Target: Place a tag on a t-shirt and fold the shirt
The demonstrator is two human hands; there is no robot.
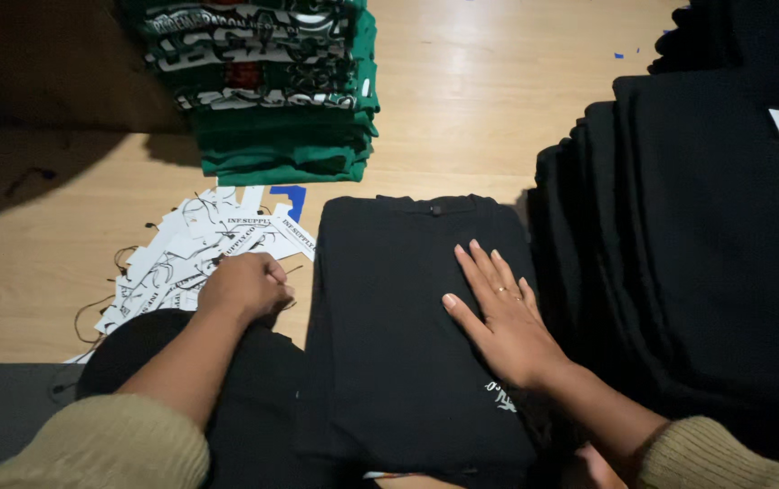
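Two hands, one folded black shirt (pixel 389 335).
Right hand (pixel 502 312) lies flat and open on it; left hand (pixel 246 285) pinches white tags (pixel 199 249). Shirt runs lengthwise away, collar far.

Folded black garment (pixel 389 308) flat on floor; white tags (pixel 199 249) heaped left.

1. Your right hand (pixel 502 312) lies flat on the folded garment (pixel 407 344) in front of you.
2. Your left hand (pixel 244 285) rests on the heap of paper tags (pixel 199 249), left of that garment.
3. A stack of folded shirts (pixel 272 91) stands behind the tags.
4. A pile of garments (pixel 697 254) lies to your right.
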